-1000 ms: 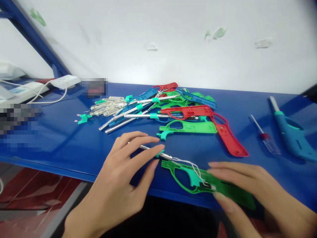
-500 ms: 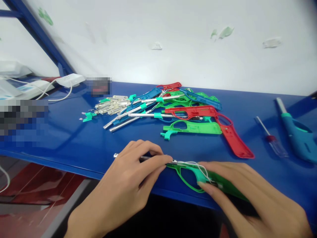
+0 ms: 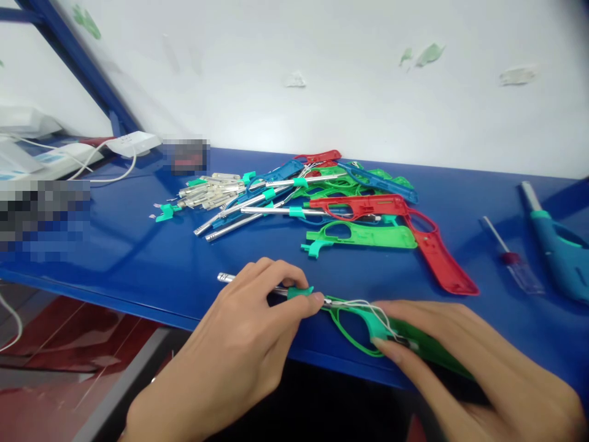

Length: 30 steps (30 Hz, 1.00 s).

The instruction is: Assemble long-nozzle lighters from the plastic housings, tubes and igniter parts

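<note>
My left hand (image 3: pixel 243 331) is closed around the metal tube (image 3: pixel 226 278) of a gas lighter, whose slotted tip pokes out to the left. A teal collar (image 3: pixel 298 293) on the tube shows between its thumb and index finger. My right hand (image 3: pixel 469 356) grips the green lighter handle half (image 3: pixel 344 337), covering much of its grip. Inside the handle sits a teal trigger (image 3: pixel 378 325), with white wires (image 3: pixel 359 303) looping from the tube's end past it. My right thumb rests close to the trigger. The tube lies along the front of the green half.
Behind my hands lies a pile of metal tubes (image 3: pixel 248 209), a red handle half (image 3: pixel 442 264), a green handle half (image 3: pixel 381 236) and clear-ish small parts (image 3: pixel 211 191). To the right are a screwdriver (image 3: pixel 519 270) and an assembled blue lighter (image 3: pixel 561 245). A power strip (image 3: pixel 135 143) stands back left.
The teal collar, hidden before, now shows at my left fingertips. My left index finger and thumb have shifted on the tube. My right hand keeps its hold; the whole view has moved slightly.
</note>
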Each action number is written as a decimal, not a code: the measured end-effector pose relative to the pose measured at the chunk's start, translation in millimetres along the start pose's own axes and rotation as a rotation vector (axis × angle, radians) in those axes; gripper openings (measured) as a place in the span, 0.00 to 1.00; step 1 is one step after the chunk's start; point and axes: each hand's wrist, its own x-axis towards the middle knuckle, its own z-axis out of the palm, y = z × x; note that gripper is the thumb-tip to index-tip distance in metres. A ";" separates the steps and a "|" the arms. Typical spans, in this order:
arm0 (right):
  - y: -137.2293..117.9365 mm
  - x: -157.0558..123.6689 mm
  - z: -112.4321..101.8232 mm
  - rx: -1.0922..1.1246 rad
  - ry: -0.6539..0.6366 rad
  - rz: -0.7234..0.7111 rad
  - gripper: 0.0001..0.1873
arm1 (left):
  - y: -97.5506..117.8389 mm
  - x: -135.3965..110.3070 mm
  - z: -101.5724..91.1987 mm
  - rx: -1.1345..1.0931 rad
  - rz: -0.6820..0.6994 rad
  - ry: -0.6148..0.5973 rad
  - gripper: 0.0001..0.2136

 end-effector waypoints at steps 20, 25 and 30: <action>11.5 -6.9 -4.4 -0.018 -0.078 -0.100 0.28 | 15.6 11.1 15.7 -0.007 0.019 0.147 0.05; 7.1 -3.1 -2.4 -0.009 -0.081 -0.046 0.23 | 14.3 15.0 17.4 -0.073 0.035 0.128 0.08; 2.6 -1.9 -0.5 -0.001 -0.033 -0.016 0.20 | 17.4 17.4 22.0 -0.150 0.005 0.042 0.10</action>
